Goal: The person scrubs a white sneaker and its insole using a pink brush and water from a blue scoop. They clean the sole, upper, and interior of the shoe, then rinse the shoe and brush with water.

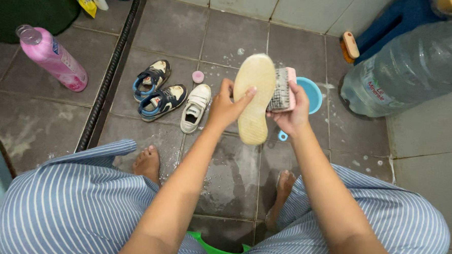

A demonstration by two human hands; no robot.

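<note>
A small shoe (253, 100) is held up over the wet tiled floor (169, 28), turned so its pale, soapy sole faces the camera, which leaves the whole tread open to the brush. The left hand (228, 108) grasps it along one edge, thumb across the sole, steadying it from the side. The right hand (293, 113) is closed around a pink-backed scrubbing brush (282, 90), whose bristles press against the other edge of the sole.

Just behind the brush sits a blue basin (311, 92), low on the floor and within easy reach of the brush hand. Left of it lie three more small shoes: one white shoe (195, 108), the likely mate of the one in hand, and a dark blue pair (157, 91), all set side by side clear of the scrubbing. A pink cap (198, 76) rests near them, and one pink bottle (53, 57), uncapped, lies on its side further left.

To the right stands one large clear water jug (406, 74), with a second brush (349, 46) beside it. Two bare feet show below, between striped trouser legs.
</note>
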